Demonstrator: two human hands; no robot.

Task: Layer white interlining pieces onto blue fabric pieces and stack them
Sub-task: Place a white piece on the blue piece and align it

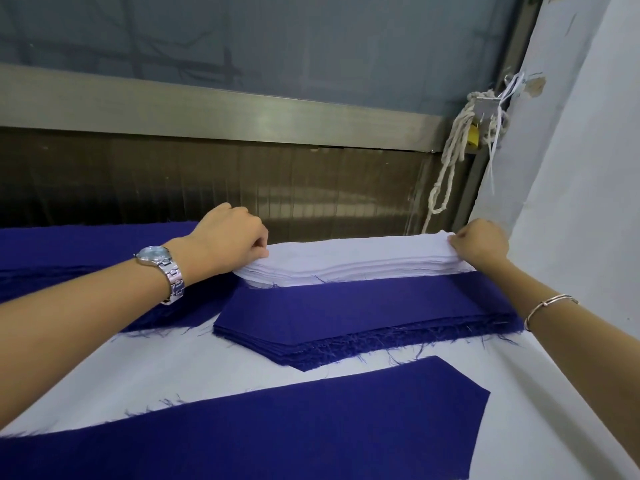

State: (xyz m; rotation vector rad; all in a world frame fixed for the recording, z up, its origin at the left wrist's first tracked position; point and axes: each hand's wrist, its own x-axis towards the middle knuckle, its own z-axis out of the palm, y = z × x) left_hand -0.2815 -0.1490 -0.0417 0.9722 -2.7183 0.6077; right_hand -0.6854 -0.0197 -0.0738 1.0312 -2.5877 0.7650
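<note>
Both grips pinch the white interlining stack [353,258] with curled fingers: your left grip [228,237] at its left end, your right grip [479,245] at its right. The counter [166,362] is white-covered, with a metal rail [207,105] behind and a pale wall [571,168] to the right. The stack lies between your grips, touching the blue fabric stack [363,313].

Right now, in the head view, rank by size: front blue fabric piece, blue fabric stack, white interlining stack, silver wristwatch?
Largest first:
front blue fabric piece (nearest, so unsure)
blue fabric stack
white interlining stack
silver wristwatch
</note>
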